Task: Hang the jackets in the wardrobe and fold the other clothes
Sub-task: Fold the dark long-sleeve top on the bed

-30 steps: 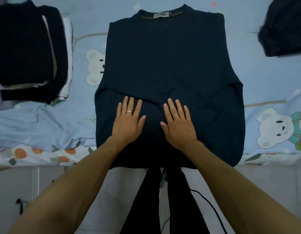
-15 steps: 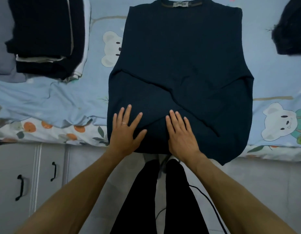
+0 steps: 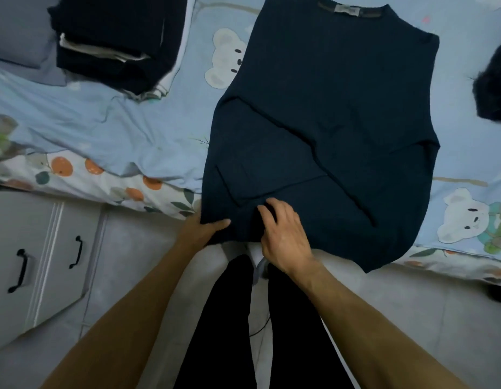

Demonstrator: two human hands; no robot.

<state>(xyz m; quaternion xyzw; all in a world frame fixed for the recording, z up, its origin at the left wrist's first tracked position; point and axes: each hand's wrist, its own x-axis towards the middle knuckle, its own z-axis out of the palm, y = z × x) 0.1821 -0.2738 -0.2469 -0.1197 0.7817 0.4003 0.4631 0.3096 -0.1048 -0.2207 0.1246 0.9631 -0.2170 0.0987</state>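
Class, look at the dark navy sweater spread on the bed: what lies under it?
Under the sweater lies the blue bear-print bedsheet, visible around its edges. The left hand grips the hem, fingers hidden beneath. Anything else underneath is covered.

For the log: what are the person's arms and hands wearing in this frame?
Both forearms are bare, with no sleeves, watch or gloves in view. The right hand shows no ring; the left hand is partly tucked under the sweater hem, so a ring cannot be checked there.

Head-worn view, steeply down, close over bed (image 3: 75, 130)
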